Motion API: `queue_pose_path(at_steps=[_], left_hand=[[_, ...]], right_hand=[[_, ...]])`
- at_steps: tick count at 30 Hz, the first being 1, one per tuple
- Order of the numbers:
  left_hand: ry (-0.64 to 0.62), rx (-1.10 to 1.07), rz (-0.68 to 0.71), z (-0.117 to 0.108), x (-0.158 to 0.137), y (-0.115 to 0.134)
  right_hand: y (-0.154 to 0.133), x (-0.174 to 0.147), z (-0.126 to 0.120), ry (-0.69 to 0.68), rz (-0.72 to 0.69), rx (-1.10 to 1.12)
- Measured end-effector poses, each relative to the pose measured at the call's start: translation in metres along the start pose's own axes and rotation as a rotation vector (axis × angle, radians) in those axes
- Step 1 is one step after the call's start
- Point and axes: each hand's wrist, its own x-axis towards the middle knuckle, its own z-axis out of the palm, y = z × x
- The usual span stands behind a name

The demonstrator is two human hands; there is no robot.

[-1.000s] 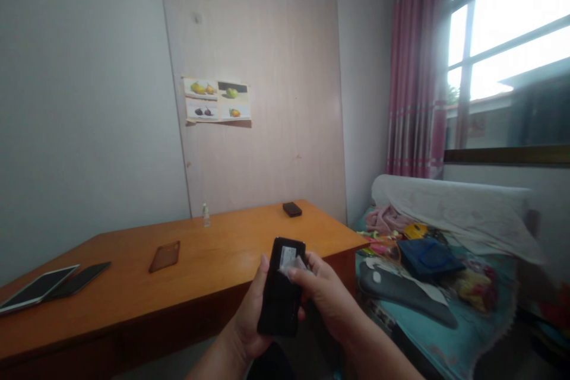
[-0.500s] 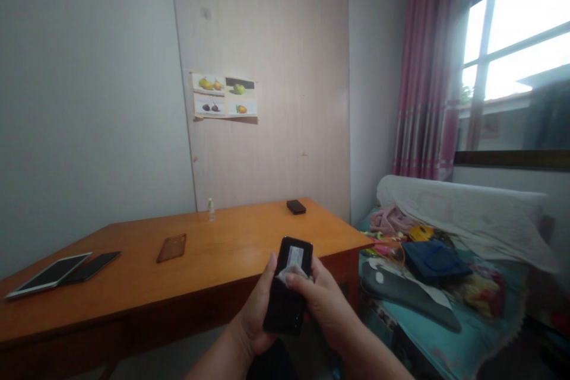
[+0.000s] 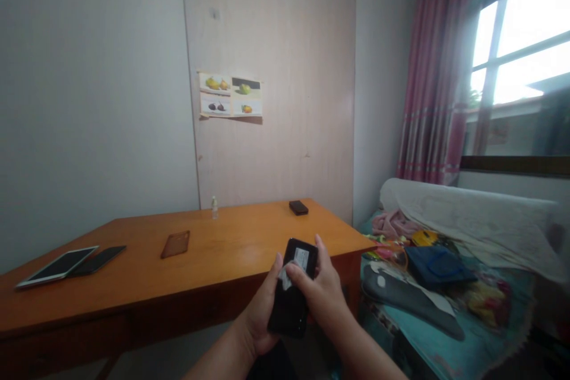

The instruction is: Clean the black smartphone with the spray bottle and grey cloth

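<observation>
A black smartphone [image 3: 289,309] lies tilted in my left hand [image 3: 260,314], whose fingers wrap round its left side and underneath. My right hand [image 3: 327,291] is closed at the phone's right edge, its thumb pressing a crumpled white tissue [image 3: 285,276] against the phone's face. A pale patch with fine marks shows on the phone above the tissue; whether it is a label or a reflection I cannot tell. Both hands are in front of the table's near edge. The fingers behind the phone are hidden.
On the orange wooden table [image 3: 236,249] are a brown phone case [image 3: 175,244], a white-framed tablet [image 3: 57,267], a dark flat slab [image 3: 100,261], a small clear bottle [image 3: 214,209] and a dark wallet-like object [image 3: 298,208]. A bed with a blue bag [image 3: 439,264] and clutter stands at right.
The right thumb and the tissue have shifted slightly left on the phone, and my right fingers have lifted at its edge. The view has turned a little left.
</observation>
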Motion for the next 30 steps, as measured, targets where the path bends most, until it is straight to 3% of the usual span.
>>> queue_pose_path(at_steps=[5,10,14,16,18,24,30], left_hand=[[-0.029,0.065,-0.011,-0.001,0.002,-0.001],[0.015,0.018,0.028,-0.003,0.001,0.001],[-0.033,0.057,-0.006,-0.006,0.001,0.001],[-0.048,0.065,-0.018,-0.006,0.0,0.002],[-0.07,0.041,0.005,-0.007,-0.001,0.004],[-0.125,-0.089,0.068,-0.01,-0.003,0.012],[-0.178,-0.117,-0.015,-0.01,-0.005,0.007]], right_hand=[[0.0,0.022,-0.005,0.176,-0.121,-0.198],[0.007,0.011,-0.002,0.115,-0.218,-0.296],[-0.001,0.024,-0.006,0.185,-0.235,-0.32],[-0.006,0.033,-0.008,0.198,-0.197,-0.276],[-0.007,0.034,-0.009,0.125,-0.12,-0.186],[0.005,0.0,-0.005,-0.115,0.066,0.096],[-0.01,0.017,-0.005,-0.01,0.002,0.162]])
